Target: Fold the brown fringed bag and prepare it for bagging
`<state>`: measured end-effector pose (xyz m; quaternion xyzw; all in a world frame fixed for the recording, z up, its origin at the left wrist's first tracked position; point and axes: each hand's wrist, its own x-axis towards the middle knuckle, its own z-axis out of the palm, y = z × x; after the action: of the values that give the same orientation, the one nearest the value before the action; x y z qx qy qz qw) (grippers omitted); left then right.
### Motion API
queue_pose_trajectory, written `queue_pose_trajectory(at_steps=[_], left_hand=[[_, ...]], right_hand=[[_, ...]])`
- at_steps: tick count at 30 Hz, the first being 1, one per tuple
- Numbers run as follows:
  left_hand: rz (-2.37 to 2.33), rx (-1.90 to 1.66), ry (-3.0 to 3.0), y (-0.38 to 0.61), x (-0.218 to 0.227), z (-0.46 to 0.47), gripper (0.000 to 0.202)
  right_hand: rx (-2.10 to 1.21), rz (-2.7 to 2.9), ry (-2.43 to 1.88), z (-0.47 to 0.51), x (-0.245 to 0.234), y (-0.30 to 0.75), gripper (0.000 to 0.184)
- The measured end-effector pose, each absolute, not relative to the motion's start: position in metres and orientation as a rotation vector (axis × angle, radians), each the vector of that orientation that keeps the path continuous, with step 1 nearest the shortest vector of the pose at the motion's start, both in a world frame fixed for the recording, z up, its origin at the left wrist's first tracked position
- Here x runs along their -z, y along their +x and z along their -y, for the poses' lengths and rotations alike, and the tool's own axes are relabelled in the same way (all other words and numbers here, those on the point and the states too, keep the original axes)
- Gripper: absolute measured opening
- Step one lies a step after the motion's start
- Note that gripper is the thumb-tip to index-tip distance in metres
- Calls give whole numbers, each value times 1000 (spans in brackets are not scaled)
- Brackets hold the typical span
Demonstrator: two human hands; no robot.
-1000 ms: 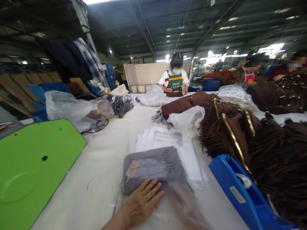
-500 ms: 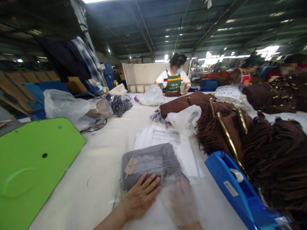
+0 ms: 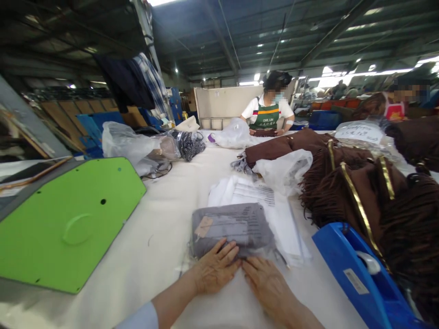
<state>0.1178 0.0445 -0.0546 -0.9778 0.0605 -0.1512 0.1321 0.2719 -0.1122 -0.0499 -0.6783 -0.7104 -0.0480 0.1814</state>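
A folded grey cloth item in a clear plastic bag lies flat on the white table, with a tan tag on its left part. My left hand rests flat on its near edge, fingers stretched out. Beside it, my right hand lies flat with extended fingers on the bag's near end, its fingertips close to those of my left. Beneath and behind the bagged item is a stack of printed clear plastic bags.
To the left stands a bright green panel. At the right are a blue tape dispenser and brown fringed cloths with gold strips. Crumpled plastic bags lie farther back. Across the table, a person in a green apron handles brown cloth.
My right hand, blurred and farther right before, now lies flat beside my left hand. The whole view has shifted, so things appear farther right. The bagged item stays under my left hand.
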Motion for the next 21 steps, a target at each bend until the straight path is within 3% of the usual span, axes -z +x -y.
queue_pose_trajectory(at_steps=[5, 9, 12, 16, 21], left_hand=[[-267, 453, -2738, 80, 45, -59, 29], [-200, 333, -2825, 44, 33, -70, 29], [-141, 135, -2960, 26, 23, -79, 38], [32, -115, -3178, 7, 12, -83, 53], [484, 182, -3277, 0, 26, -68, 48]], right_hand=[[121, 2032, -2005, 121, 59, 321, 39], [-126, 2173, -2092, 133, 37, 349, 57], [-274, 2300, -2036, 136, 23, 372, 62], [-212, 2478, -1883, 148, 42, 401, 66], [-165, 2424, -1851, 158, 62, 411, 60]])
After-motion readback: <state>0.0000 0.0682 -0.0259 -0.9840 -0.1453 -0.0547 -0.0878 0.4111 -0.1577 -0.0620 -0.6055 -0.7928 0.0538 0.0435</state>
